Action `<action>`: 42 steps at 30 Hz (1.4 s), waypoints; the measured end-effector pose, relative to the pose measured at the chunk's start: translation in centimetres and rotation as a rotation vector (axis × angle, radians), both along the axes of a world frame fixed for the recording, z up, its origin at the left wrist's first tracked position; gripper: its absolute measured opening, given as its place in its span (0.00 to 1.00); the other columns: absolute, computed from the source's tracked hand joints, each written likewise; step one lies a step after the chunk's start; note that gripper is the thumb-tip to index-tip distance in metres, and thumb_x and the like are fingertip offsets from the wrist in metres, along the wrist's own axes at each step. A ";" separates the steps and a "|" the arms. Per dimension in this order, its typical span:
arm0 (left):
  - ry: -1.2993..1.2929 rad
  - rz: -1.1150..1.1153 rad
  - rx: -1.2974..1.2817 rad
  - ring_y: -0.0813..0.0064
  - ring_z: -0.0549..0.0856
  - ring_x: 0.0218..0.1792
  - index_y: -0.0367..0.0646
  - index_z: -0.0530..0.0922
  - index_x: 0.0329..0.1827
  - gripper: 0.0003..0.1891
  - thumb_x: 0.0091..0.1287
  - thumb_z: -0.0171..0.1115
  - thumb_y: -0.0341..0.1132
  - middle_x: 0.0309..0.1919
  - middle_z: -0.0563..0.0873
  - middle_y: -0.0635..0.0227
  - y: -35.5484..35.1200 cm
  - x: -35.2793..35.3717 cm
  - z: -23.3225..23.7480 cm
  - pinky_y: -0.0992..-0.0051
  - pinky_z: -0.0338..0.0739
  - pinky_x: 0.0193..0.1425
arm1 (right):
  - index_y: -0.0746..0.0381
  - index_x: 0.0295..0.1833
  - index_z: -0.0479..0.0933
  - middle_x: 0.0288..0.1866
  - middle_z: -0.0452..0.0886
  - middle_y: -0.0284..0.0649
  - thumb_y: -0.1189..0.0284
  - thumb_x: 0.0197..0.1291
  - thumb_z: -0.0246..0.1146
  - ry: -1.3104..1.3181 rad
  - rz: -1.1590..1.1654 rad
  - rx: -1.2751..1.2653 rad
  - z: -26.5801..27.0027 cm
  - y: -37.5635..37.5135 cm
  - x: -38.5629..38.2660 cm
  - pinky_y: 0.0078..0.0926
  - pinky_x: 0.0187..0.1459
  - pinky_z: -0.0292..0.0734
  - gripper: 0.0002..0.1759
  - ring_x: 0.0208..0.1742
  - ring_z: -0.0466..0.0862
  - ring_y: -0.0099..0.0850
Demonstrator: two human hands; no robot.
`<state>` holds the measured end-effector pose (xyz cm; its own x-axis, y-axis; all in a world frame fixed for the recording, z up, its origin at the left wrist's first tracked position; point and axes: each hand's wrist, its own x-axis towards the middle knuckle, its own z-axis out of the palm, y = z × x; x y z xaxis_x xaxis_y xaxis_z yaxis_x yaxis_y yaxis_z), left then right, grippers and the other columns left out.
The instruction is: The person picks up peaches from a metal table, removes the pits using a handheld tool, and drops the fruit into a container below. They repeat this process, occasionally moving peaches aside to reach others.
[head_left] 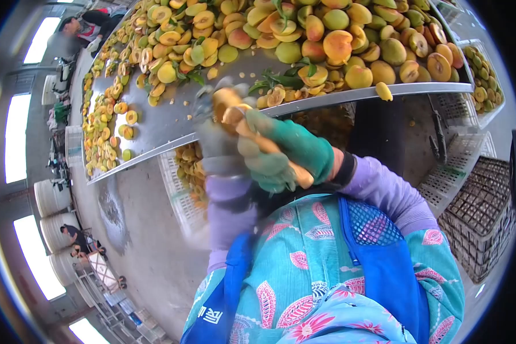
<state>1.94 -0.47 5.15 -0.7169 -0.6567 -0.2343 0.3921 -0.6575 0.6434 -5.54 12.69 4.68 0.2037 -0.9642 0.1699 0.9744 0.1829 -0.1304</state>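
Observation:
My left hand [217, 129], in a grey glove, is smeared by motion and holds a yellow peach half [226, 102] over the table's front edge. My right hand [275, 152] wears a green glove with greyish fingers. It is closed around a wooden-handled tool [301, 175], whose working end meets the peach half; its exact shape is blurred. Just beyond my hands lies a large heap of peaches [252, 26], many of them cut in half, on the metal table [155, 123]. Green leaves [286, 79] and small scraps lie near the edge.
Below the table, a white crate [180, 198] holds more peaches. Another fruit-filled crate [484, 80] stands at the right, above a white crate [456, 172] and dark stacked crates [479, 209]. One person [83, 28] is at the far left; others [80, 241] are near a cart.

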 end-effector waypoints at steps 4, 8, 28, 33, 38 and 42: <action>-0.831 0.125 -0.535 0.62 0.84 0.42 0.37 0.78 0.49 0.20 0.68 0.58 0.48 0.40 0.85 0.56 -8.0 12.2 -3.3 0.66 0.79 0.42 | 0.54 0.44 0.72 0.18 0.68 0.26 0.49 0.74 0.47 -0.131 0.097 0.168 -4.2 2.1 -2.0 0.20 0.17 0.65 0.20 0.13 0.68 0.20; -1.624 -0.067 -1.441 0.52 0.83 0.46 0.35 0.78 0.53 0.24 0.63 0.63 0.46 0.44 0.85 0.50 -13.9 10.0 -1.5 0.60 0.76 0.50 | 0.56 0.40 0.71 0.17 0.68 0.27 0.45 0.71 0.50 0.117 0.147 0.645 -5.7 2.3 -3.1 0.20 0.15 0.66 0.24 0.14 0.70 0.21; -0.280 -0.089 -0.576 0.79 0.84 0.41 0.36 0.75 0.61 0.17 0.72 0.56 0.33 0.46 0.84 0.65 -1.2 -0.9 -0.2 0.82 0.80 0.43 | 0.63 0.48 0.74 0.35 0.81 0.51 0.57 0.72 0.52 1.700 -0.815 0.550 -2.6 -3.9 -1.9 0.44 0.38 0.75 0.19 0.36 0.82 0.51; -0.563 -0.236 -0.874 0.81 0.82 0.43 0.37 0.72 0.66 0.22 0.68 0.62 0.27 0.44 0.84 0.67 -2.3 0.5 -2.6 0.79 0.80 0.47 | 0.65 0.43 0.74 0.33 0.82 0.52 0.53 0.72 0.52 1.540 -0.864 0.667 -3.6 -3.8 -2.0 0.43 0.40 0.74 0.23 0.38 0.82 0.51; -0.379 -0.337 -0.648 0.75 0.84 0.44 0.36 0.71 0.59 0.18 0.69 0.61 0.29 0.43 0.84 0.63 -0.1 1.1 -1.7 0.75 0.81 0.48 | 0.64 0.44 0.74 0.33 0.81 0.54 0.53 0.71 0.54 1.535 -0.780 0.647 -1.9 -1.2 -0.8 0.44 0.39 0.75 0.23 0.37 0.82 0.54; -0.114 -0.168 -0.245 0.60 0.85 0.47 0.36 0.71 0.59 0.16 0.76 0.50 0.37 0.45 0.84 0.51 2.3 0.1 -2.9 0.62 0.81 0.53 | 0.66 0.48 0.70 0.33 0.80 0.58 0.52 0.73 0.50 1.734 -0.615 0.619 -2.5 0.8 0.7 0.50 0.38 0.74 0.24 0.36 0.81 0.57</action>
